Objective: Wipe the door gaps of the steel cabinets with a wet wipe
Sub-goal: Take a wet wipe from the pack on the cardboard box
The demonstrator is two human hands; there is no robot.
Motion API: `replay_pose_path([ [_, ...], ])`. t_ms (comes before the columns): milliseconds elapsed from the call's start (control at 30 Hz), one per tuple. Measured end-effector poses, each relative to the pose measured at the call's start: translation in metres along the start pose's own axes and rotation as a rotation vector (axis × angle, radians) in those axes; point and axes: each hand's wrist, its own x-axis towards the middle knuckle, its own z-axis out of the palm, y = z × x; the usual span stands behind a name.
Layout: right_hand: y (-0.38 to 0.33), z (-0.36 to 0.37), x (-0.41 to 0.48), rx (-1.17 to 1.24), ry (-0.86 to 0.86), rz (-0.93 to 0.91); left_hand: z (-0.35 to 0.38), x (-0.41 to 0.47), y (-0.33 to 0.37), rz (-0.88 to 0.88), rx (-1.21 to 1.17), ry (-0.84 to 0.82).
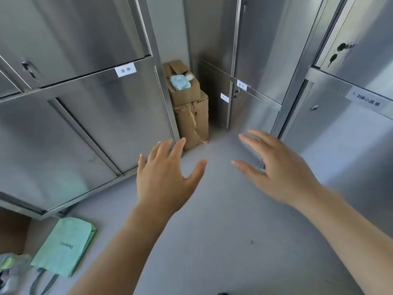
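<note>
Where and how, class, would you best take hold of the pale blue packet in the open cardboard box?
Grip the pale blue packet by its exposed top, coming down from above. It sits inside the upper cardboard box, whose walls cover its lower sides, and the flaps stand open, so probably only the top is free.

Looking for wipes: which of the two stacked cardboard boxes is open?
The upper box: its flaps stand up and pale blue packets show inside. The lower box under it shows no opening, only a torn front.
</note>
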Motion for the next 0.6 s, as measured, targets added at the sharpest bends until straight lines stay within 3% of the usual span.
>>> replay_pose_path([
  [300,0.023,0.022,0.072,-0.030,-0.062,0.052,0.028,0.078,-0.017,0.009,-0.016,-0.013],
  [600,0.018,0.043,0.234,0.035,-0.014,0.046,0.038,0.231,-0.059,-0.029,-0.110,0.024],
])
